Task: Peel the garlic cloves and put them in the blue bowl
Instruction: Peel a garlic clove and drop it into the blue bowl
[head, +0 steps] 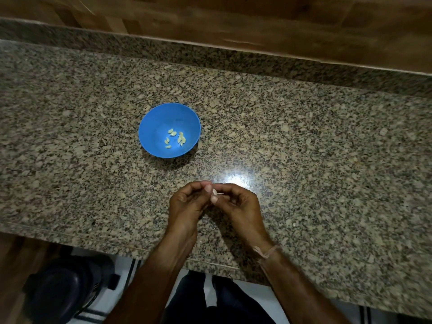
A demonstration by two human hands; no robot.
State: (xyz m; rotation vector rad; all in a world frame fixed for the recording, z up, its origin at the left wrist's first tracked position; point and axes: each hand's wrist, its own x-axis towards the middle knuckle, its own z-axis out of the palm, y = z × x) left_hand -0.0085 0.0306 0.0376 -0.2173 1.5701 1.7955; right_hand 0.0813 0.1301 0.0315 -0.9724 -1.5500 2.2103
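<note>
Pinching one garlic clove [214, 192] between them, the left hand [187, 202] and right hand [237, 204] meet fingertip to fingertip over the near part of the granite counter [327, 148]. Fingers of both hands are curled, and both thumbs are on the clove. The clove is pale and mostly hidden by the fingers; a thin wisp of skin sticks out of it toward the right hand.

Blue bowl [159, 118] stands on the counter beyond the hands and a little to the left, well apart from them. Peeled cloves [175, 139] lie scattered in its bottom, about nine, small and yellowish. A stretch of speckled stone lies between bowl and hands.

A bright patch of glare [236, 176] sits on the stone just past the right hand's knuckles. A pale thread band [266, 251] is tied round the right wrist. A raised granite ledge runs along the far edge, with a wood-grain wall [233, 19] behind it. Below the counter's near edge, at lower left, is a dark rounded object [58, 288]; what it is, cannot tell.
</note>
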